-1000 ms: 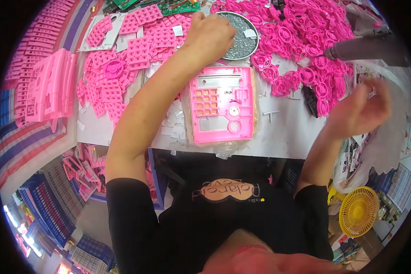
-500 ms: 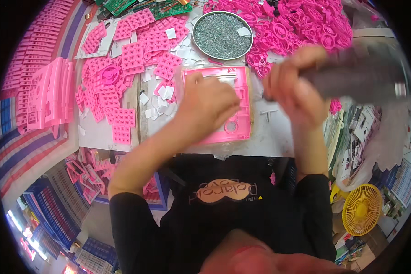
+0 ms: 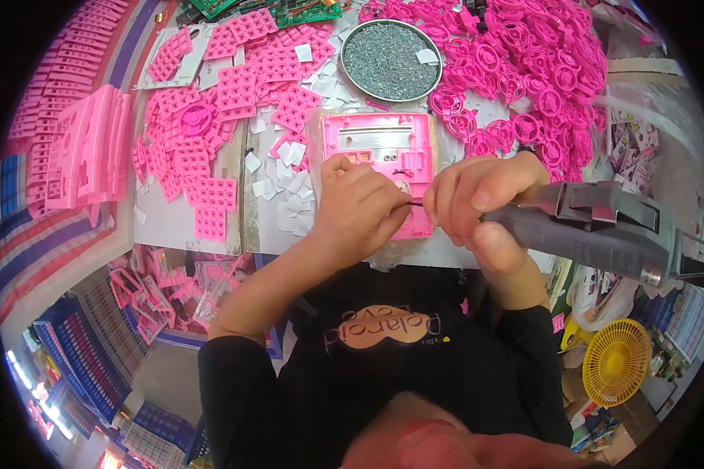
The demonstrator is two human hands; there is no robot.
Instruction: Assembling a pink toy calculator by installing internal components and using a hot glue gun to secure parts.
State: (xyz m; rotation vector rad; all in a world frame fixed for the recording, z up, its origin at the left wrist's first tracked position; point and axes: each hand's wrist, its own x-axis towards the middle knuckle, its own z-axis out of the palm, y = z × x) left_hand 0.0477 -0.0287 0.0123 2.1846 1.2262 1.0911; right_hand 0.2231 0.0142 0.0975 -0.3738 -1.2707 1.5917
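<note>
A shallow pink plastic housing (image 3: 423, 141) lies on the table in front of me, a silver strip (image 3: 375, 137) set in its far part. Bent over its near left portion, my left hand (image 3: 356, 209) has thumb and fingertips pinched together; whatever they hold is too small to name. My right hand (image 3: 489, 191) grips the front of a grey electric screwdriver (image 3: 586, 234), tilted with its body to the right. Its thin dark bit (image 3: 417, 204) points left and reaches my left fingertips, above the housing. My left hand hides part of the housing's near left side.
Beyond the housing stands a round metal dish (image 3: 391, 66) full of small screws. Pink ring-shaped parts (image 3: 524, 70) heap at the far right. Pink button grids (image 3: 243, 86) and white paper squares (image 3: 289, 184) spread to the left. Pink casings (image 3: 90, 152) stack at the far left.
My right hand has brought the screwdriver down and leftward, from a blur to a steady hold. The bit now meets my left fingertips. My left hand has shifted slightly nearer to me.
</note>
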